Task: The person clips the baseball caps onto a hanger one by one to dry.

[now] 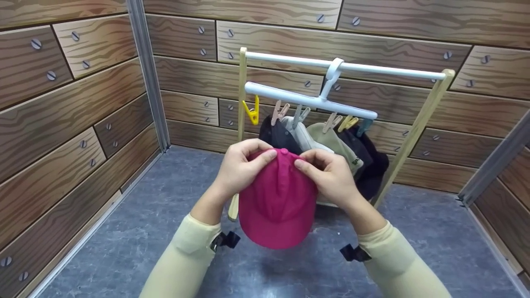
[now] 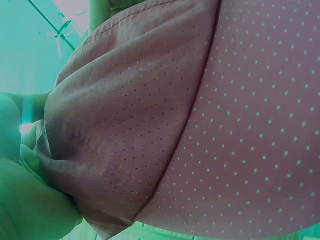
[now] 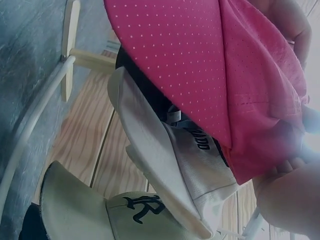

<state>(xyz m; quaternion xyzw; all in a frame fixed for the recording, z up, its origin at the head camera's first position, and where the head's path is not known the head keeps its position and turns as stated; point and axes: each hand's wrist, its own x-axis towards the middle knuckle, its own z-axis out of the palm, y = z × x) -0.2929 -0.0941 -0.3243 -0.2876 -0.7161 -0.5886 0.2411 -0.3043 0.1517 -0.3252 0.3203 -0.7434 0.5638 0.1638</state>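
A bright pink baseball cap [image 1: 278, 203] hangs brim down in front of the rack, held up by both hands. My left hand [image 1: 242, 165] pinches its crown near the top button, thumb in front. On the other side, my right hand [image 1: 331, 176] pinches the crown the same way. The left wrist view is filled by the cap's dotted brim [image 2: 265, 115] and folded crown. Behind it hang several caps: a black one, a white one [image 3: 150, 140], an olive one [image 1: 331, 138] and dark ones [image 1: 372, 161], clipped to a white hanger [image 1: 306, 98].
A wooden rack with a white rail [image 1: 389, 71] carries the hanger. An unoccupied yellow clothespin [image 1: 252, 111] hangs at the hanger's left end; pink, grey and yellow clothespins [image 1: 348, 123] grip the hanging caps. Wood-patterned walls [image 1: 186, 74] enclose the grey floor [image 1: 124, 248].
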